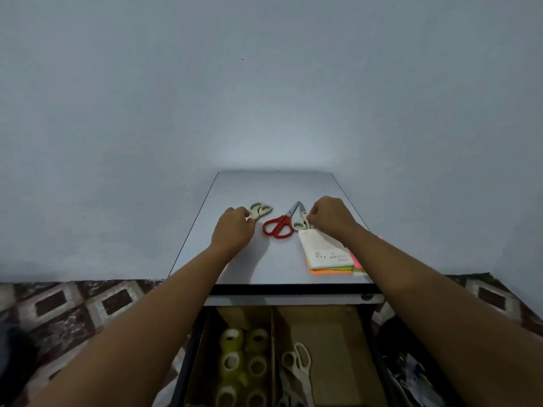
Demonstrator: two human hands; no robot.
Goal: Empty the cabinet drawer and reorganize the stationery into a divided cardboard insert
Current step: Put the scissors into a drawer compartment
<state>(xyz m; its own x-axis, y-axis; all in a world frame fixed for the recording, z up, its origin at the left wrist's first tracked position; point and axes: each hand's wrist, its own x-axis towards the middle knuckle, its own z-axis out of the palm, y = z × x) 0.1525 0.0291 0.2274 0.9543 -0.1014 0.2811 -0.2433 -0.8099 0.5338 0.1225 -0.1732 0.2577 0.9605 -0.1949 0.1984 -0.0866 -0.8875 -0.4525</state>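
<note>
On the white cabinet top point(273, 186) my left hand point(233, 227) grips the near end of a pair of cream-handled scissors point(261, 210). My right hand point(330, 217) pinches the handle of a second cream pair point(299, 223) lying beside red-handled scissors point(279, 226). A stack of coloured paper pads point(329, 257) with a white sheet on top lies under my right wrist. Below, the open drawer holds a divided cardboard insert point(272, 333): several tape rolls point(244, 362) in the left compartment, another cream pair of scissors point(298, 368) in the right one.
The cabinet stands against a plain pale wall. A patterned tiled floor point(88, 304) spreads to both sides. A dark bag or bundle point(411, 371) lies on the floor right of the drawer. The drawer's dark frame point(188, 348) juts toward me.
</note>
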